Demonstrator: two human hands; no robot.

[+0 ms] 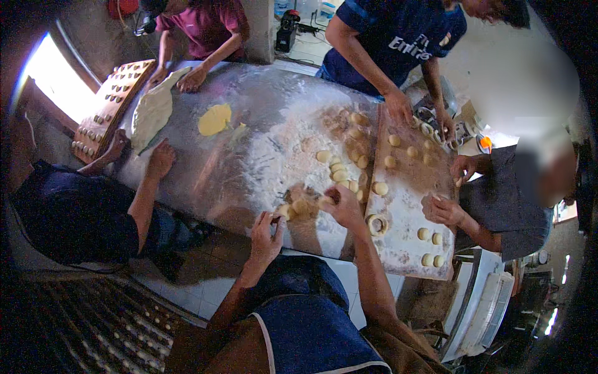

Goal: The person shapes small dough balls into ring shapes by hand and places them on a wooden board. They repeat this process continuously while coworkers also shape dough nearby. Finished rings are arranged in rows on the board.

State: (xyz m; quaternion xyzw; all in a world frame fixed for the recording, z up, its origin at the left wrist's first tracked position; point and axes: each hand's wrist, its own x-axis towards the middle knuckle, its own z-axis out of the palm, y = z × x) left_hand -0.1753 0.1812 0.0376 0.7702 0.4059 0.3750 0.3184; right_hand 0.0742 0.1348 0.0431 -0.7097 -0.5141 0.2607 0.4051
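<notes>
My left hand (265, 237) is at the near edge of the floured steel table (180, 174), fingers closed on a pale dough piece (281, 214). To its right, my right hand (342, 207) pinches another small dough piece (325, 201) above the table. Several round dough pieces (338, 176) lie just beyond my hands, beside scattered white flour (280, 143). A wooden board (405, 249) at the right holds more rounds and a ring-shaped object (377, 225).
Four co-workers stand round the table: at left (68, 212), far left (199, 31), far side (374, 43) and right (486, 212). A long dough sheet (152, 109), yellow dough (215, 119) and wooden tray (81, 144) occupy the left end. A rack (124, 327) is bottom left.
</notes>
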